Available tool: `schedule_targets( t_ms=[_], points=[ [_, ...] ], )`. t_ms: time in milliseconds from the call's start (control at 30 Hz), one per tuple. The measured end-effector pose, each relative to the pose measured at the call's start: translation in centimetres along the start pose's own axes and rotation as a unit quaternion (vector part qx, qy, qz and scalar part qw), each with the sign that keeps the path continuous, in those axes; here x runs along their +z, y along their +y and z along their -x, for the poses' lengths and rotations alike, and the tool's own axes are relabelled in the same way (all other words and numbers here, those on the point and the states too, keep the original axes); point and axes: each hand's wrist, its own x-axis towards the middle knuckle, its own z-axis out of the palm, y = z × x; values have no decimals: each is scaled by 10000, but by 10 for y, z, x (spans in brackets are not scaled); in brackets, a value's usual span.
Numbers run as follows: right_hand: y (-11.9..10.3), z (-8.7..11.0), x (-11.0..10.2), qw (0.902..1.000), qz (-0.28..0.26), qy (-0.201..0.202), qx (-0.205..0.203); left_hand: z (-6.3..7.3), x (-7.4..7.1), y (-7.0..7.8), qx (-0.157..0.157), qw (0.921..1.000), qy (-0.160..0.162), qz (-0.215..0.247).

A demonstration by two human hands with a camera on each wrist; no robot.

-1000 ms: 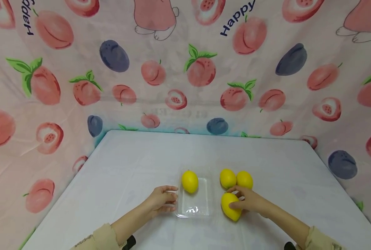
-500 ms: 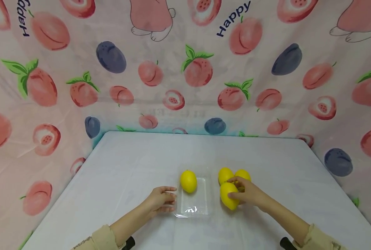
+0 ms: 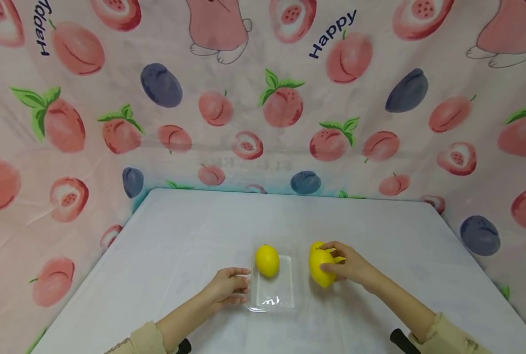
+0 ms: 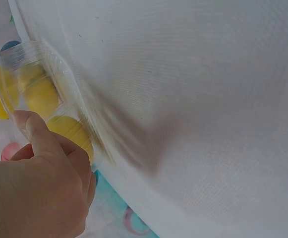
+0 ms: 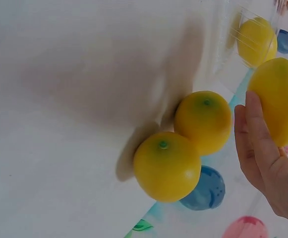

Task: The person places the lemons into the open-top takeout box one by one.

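Observation:
My right hand (image 3: 351, 265) grips a yellow lemon (image 3: 322, 269) above the table, right of a clear plastic container (image 3: 273, 304). Two more lemons stand behind it; in the head view one (image 3: 316, 245) is partly covered and the other almost hidden by the hand. The right wrist view shows this pair, a nearer lemon (image 5: 167, 167) and a farther lemon (image 5: 203, 124), side by side on the cloth. Another lemon (image 3: 267, 260) sits inside the container, toward its back left. My left hand (image 3: 227, 285) holds the container's left edge, its thumb (image 4: 39, 136) at the rim.
A white cloth covers the table (image 3: 192, 221). Behind it and along the sides hangs a fruit-print curtain (image 3: 254, 113). Dark straps or devices (image 3: 402, 339) show by both wrists.
My right hand has moved the lemon up and away from me, toward the lemons behind, and now hides much of them. The left hand and container stay put.

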Motion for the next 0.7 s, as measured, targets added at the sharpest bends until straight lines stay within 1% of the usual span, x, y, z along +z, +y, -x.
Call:
schedule_targets(
  t_ms=[133, 367, 467, 567, 700],
  points=[
    [-7, -4, 0, 9998, 152, 115, 11, -3, 1, 1, 9, 10000, -38, -34],
    [-16, -14, 3, 9996, 163, 232, 40, -6, 2, 4, 1, 10000, 40, -11],
    [-17, -18, 4, 9994, 196, 281, 75, -6, 2, 4, 31, 10000, 11, 1],
    [-18, -21, 6, 9995, 169, 261, 109, -5, 1, 2, 33, 10000, -33, 14],
    [-18, -25, 8, 9999, 31, 117, 33, -3, -1, -2, 12, 10000, -89, 12]
  ],
)
